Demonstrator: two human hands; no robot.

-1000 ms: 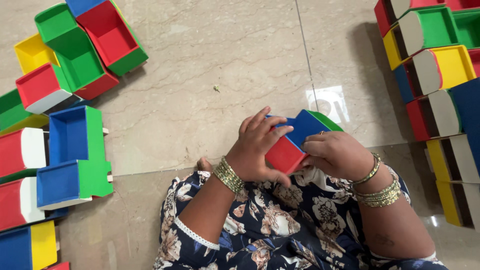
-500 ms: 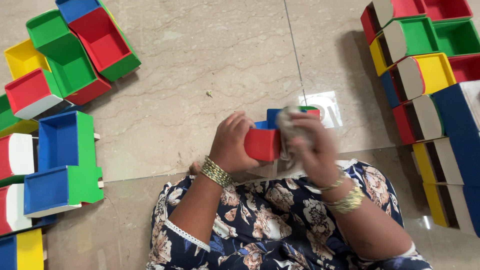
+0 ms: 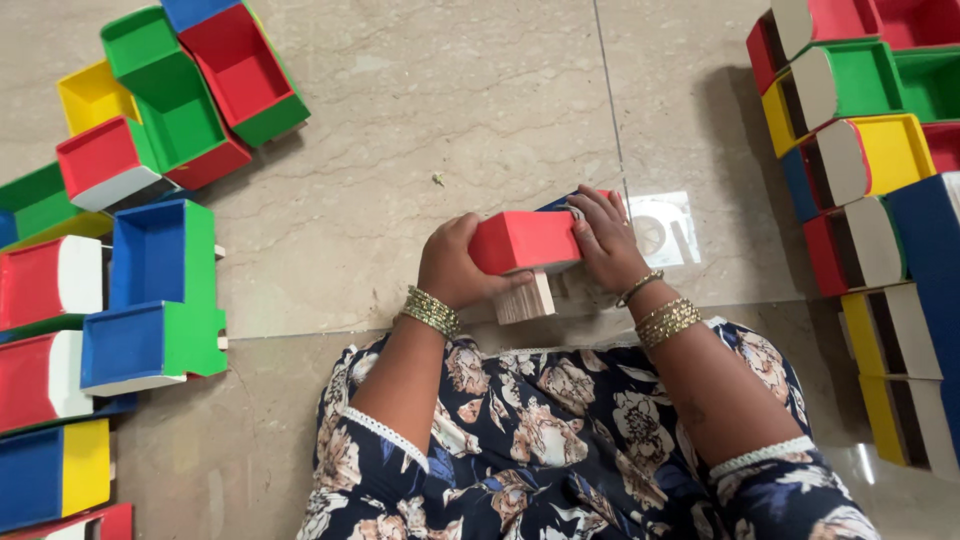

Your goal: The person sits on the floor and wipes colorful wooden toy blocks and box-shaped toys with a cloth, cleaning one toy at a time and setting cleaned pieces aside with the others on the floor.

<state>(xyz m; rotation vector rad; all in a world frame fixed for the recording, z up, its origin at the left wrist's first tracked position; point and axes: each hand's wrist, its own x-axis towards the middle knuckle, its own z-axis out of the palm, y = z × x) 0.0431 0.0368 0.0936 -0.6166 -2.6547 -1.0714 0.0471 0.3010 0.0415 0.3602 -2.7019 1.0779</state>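
Head view: left hand (image 3: pixel 455 268) and right hand (image 3: pixel 603 243) clasp a red box (image 3: pixel 522 242) from both ends, above the floor (image 3: pixel 420 130). Open boxes (image 3: pixel 150 290) lie left; stacked boxes (image 3: pixel 870 160) stand right.

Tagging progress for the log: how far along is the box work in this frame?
Done, apparently: open coloured boxes lie grouped at the left; closed ones are stacked at the right. In hand: left hand and right hand grip a red-sided cardboard box. What remains cannot be told.
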